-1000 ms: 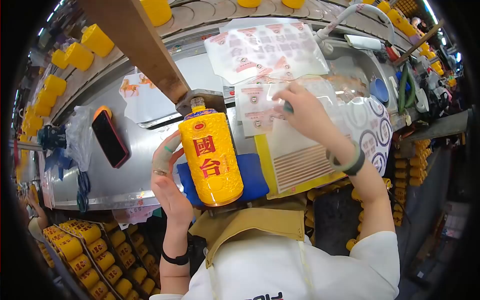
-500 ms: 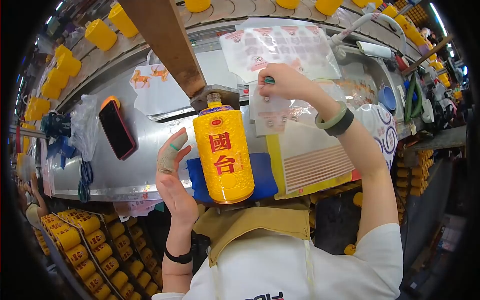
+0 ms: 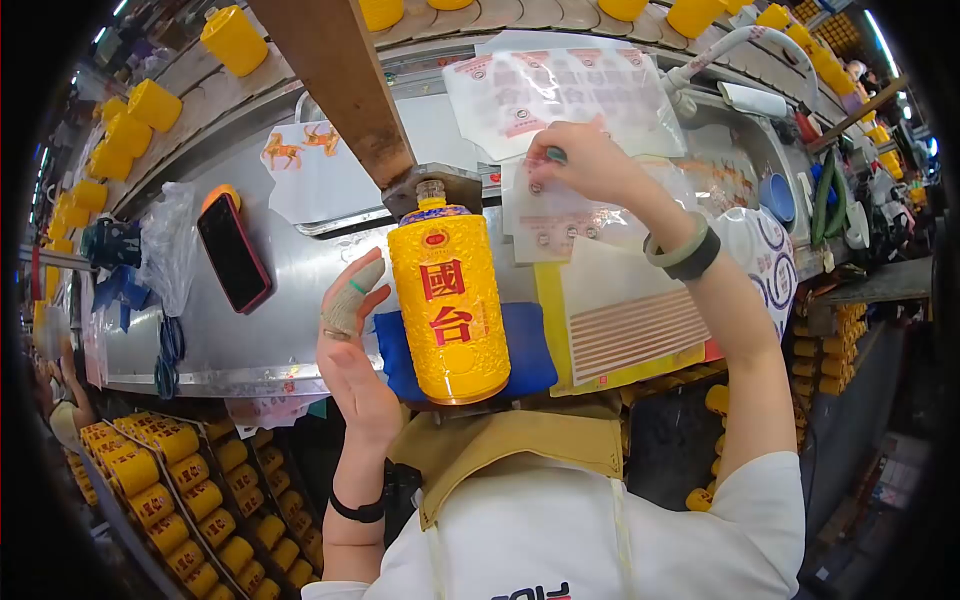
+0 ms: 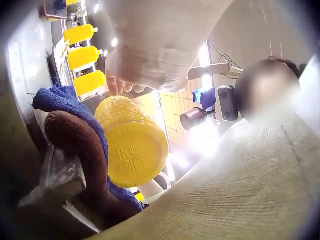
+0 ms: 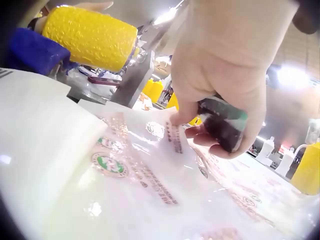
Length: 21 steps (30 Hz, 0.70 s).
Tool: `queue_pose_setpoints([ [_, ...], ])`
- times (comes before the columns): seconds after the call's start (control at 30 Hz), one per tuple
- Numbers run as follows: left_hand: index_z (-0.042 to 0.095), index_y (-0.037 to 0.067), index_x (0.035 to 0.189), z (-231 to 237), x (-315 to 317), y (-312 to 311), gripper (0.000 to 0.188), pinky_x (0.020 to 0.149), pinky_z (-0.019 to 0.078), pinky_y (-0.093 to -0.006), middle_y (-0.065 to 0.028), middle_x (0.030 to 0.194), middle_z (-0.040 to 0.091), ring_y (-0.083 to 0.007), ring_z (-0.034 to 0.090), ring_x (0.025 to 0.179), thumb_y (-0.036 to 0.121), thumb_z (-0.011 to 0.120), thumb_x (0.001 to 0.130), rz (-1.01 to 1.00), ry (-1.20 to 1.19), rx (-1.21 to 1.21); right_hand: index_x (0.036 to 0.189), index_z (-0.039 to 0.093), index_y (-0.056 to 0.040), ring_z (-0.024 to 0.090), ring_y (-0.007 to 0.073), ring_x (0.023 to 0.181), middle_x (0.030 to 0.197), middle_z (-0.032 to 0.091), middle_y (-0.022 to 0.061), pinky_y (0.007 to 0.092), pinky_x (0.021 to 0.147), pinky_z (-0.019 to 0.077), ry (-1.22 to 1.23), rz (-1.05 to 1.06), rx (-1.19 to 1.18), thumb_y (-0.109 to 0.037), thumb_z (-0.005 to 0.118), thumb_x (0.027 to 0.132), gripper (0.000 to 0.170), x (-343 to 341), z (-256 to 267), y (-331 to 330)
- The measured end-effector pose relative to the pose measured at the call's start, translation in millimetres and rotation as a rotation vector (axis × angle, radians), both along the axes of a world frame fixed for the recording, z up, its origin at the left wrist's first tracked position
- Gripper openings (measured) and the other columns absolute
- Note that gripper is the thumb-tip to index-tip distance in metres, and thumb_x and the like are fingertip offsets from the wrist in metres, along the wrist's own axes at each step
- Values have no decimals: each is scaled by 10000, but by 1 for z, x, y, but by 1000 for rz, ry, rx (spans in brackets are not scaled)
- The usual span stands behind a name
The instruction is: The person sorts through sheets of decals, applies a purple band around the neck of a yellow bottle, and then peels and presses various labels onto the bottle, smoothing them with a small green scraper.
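Observation:
A yellow bottle (image 3: 455, 335) with red characters lies on a blue cloth (image 3: 530, 345), its glass neck against a metal bracket (image 3: 425, 183). The left hand (image 3: 356, 370) is beside it with relaxed fingers, the index in a fabric cover; whether it touches the bottle is unclear. In the left wrist view the bottle's base (image 4: 135, 152) faces the camera. Over clear printed sheets (image 3: 548, 222), the right hand (image 3: 592, 165) curls round a small dark object (image 5: 222, 122) with a green edge. Its fingertips are at a red-printed strip (image 5: 175, 136); contact is unclear.
A wooden beam (image 3: 340, 75) slants down to the bracket. A phone (image 3: 234, 255) and a plastic bag (image 3: 168, 240) lie left. On the right are a striped sheet (image 3: 635, 335) and blue cup (image 3: 776, 197). Yellow bottles stand on the conveyor (image 3: 510, 18) behind.
The right hand has moved over the printed sheets, its fingers drawing together, then shifting slightly right. The left hand stays beside the bottle. Bottles on the conveyor have shifted.

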<state>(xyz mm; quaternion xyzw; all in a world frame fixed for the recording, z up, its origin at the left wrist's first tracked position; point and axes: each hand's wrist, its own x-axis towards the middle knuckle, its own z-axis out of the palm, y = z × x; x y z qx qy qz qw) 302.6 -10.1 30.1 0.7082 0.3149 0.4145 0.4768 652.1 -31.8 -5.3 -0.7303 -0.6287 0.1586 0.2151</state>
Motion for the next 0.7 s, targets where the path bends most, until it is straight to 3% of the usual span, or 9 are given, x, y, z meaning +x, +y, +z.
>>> queue_pose_setpoints([
  [0.17, 592, 2, 1371, 2, 0, -1, 858, 1048, 471, -451, -180, 1406, 590, -287, 567, 1290, 691, 193, 1049, 17, 13, 15, 969, 711, -71, 654, 314, 902, 954, 685, 135, 399, 812, 512, 89, -47, 152, -222, 872, 722, 332, 13, -9, -4],
  [0.27, 587, 0, 1375, 1, -3, 0, 860, 1048, 473, -455, -180, 1407, 588, -288, 567, 1289, 691, 193, 1049, 24, 18, 17, 918, 697, -62, 638, 329, 898, 942, 677, 138, 408, 807, 503, -43, -38, -61, -251, 873, 705, 334, 17, 18, -20],
  [0.33, 587, -1, 1375, -2, -3, 1, 858, 1049, 473, -458, -180, 1406, 588, -288, 568, 1289, 689, 195, 1050, 24, 11, 6, 889, 694, -67, 626, 335, 920, 929, 668, 141, 415, 815, 492, -68, -63, -390, -261, 861, 704, 316, 10, 33, -33],
  [0.6, 589, -5, 1371, -2, 4, 0, 844, 1052, 476, -462, -180, 1404, 589, -289, 570, 1289, 676, 202, 1056, -11, -7, -3, 844, 735, -59, 653, 342, 853, 870, 679, 170, 425, 768, 509, -36, -74, -286, -145, 793, 759, 134, 17, 13, -52],
  [0.7, 594, -5, 1364, 0, 3, -1, 844, 1048, 479, -456, -180, 1404, 589, -287, 573, 1285, 677, 204, 1055, -5, -1, 12, 856, 757, -84, 696, 349, 845, 857, 724, 164, 429, 774, 547, -91, -76, -272, -212, 776, 754, 165, 18, 8, -50],
])
